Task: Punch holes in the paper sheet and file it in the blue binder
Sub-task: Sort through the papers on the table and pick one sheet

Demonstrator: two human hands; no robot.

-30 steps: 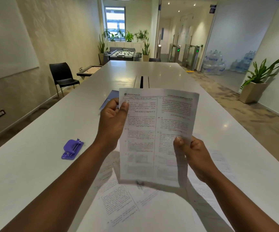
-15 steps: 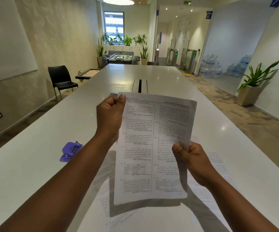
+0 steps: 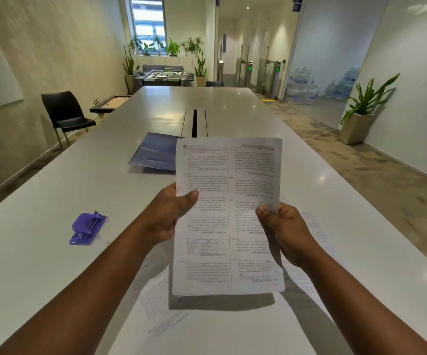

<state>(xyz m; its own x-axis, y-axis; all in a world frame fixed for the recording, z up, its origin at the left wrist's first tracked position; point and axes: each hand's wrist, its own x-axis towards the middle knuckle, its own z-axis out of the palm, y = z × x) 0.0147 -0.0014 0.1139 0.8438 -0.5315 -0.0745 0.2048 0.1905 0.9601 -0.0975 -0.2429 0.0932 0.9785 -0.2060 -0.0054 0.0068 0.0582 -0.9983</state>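
Note:
A printed paper sheet (image 3: 229, 219) is held upright above the white table (image 3: 53, 190). My left hand (image 3: 167, 216) pinches its left edge with the thumb on the front. My right hand (image 3: 283, 233) grips its right edge at about the same height. The blue binder (image 3: 154, 155) lies flat on the table just beyond the sheet, partly hidden by its top left corner. A purple hole punch (image 3: 87, 228) rests on the table to the left of my left forearm, apart from both hands.
More printed sheets (image 3: 161, 303) lie flat on the table under my arms. A dark cable slot (image 3: 194, 119) runs along the table's middle beyond the binder. A black chair (image 3: 65, 115) stands left of the table, a potted plant (image 3: 361, 116) to the right.
My left hand has slid from the sheet's top left corner down to the middle of its left edge. The sheet sits lower, and the blue binder now shows behind it.

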